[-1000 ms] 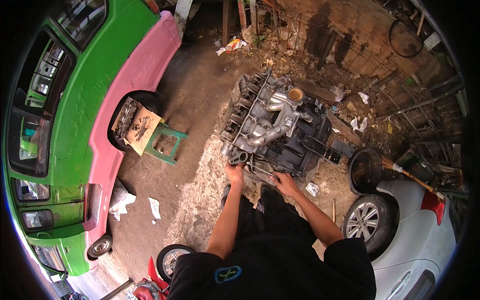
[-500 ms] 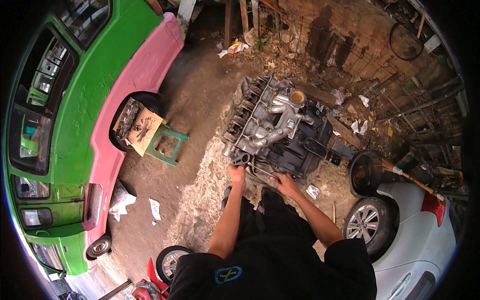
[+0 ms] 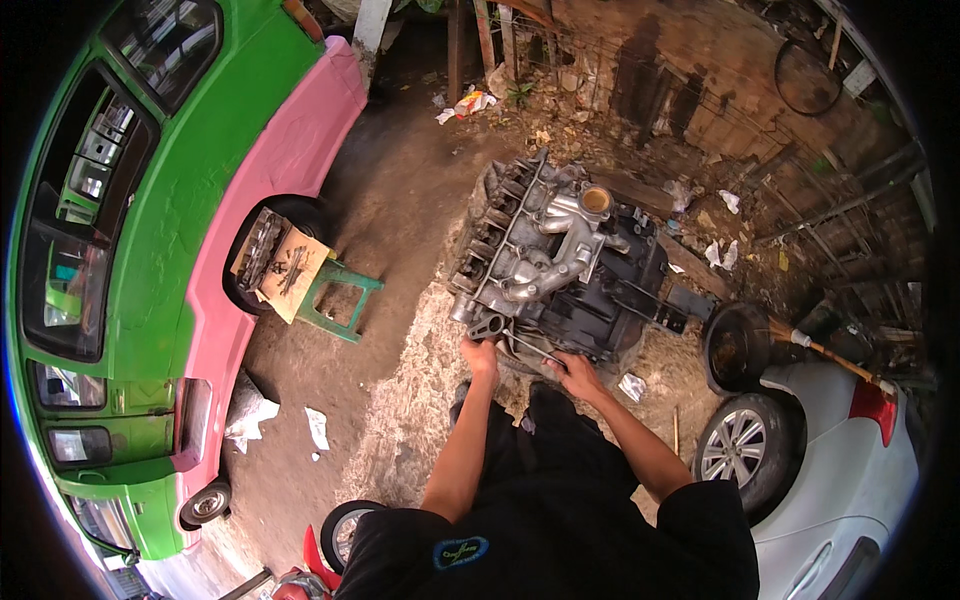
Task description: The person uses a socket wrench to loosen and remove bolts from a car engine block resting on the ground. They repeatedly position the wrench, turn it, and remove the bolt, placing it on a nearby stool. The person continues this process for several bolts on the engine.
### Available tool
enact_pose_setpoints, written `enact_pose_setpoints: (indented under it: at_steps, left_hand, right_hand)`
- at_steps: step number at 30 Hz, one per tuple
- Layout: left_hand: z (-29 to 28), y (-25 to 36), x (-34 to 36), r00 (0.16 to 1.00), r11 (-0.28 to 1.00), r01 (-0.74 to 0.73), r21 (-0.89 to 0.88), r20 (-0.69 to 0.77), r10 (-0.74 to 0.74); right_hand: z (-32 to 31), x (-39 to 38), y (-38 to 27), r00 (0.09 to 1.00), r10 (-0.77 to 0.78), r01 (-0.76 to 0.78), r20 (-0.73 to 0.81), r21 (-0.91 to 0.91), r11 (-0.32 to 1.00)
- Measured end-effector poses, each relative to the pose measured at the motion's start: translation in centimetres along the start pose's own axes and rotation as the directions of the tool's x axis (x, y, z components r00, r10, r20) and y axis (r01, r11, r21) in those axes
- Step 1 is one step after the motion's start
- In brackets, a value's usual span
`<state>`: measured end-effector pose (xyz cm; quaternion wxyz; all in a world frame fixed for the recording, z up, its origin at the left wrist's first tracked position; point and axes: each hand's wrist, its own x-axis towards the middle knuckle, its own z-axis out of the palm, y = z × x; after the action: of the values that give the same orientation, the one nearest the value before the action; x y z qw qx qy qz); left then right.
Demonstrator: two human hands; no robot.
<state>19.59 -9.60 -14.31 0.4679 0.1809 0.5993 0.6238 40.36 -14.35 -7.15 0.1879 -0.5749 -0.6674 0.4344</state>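
A car engine [image 3: 545,262] lies on the ground in front of me, with a silver intake manifold [image 3: 570,255] on top and a dark cover on its right side. At its near left corner, my left hand [image 3: 480,355] is closed round the lower end of a grey metal piece with a round hole [image 3: 487,326]. My right hand [image 3: 577,374] grips the handle of a slim metal wrench [image 3: 530,346]. The wrench slants up and left, its far end close beside the grey piece. Whether it touches a bolt is too small to tell.
To the left, a green stool [image 3: 345,305] bears a board [image 3: 290,285] with metal parts, beside a green and pink van [image 3: 250,190]. A black basin [image 3: 735,345] and a pale car [image 3: 840,440] stand at right. A red motorcycle [image 3: 305,580] is at lower left.
The view has shifted slightly, so the whole scene sits a little differently. Both hands keep their grips on the grey piece and the wrench, with little visible movement.
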Motion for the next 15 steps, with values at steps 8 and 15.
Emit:
enact_pose_setpoints:
  at_steps: [8, 15]
  left_hand:
    - [0.8, 1.8, -0.6, 0.993, 0.994, 0.110, -0.027, -0.036, -0.111]
    - [0.7, 2.1, -0.6, 0.997, 0.994, 0.033, 0.105, -0.069, -0.026]
  right_hand:
    - [-0.4, -0.4, 0.0, 1.000, -0.013, 0.013, -0.003, 0.015, 1.000]
    - [0.2, 0.0, 0.5, 1.000, -0.019, 0.018, -0.022, -0.029, 0.999]
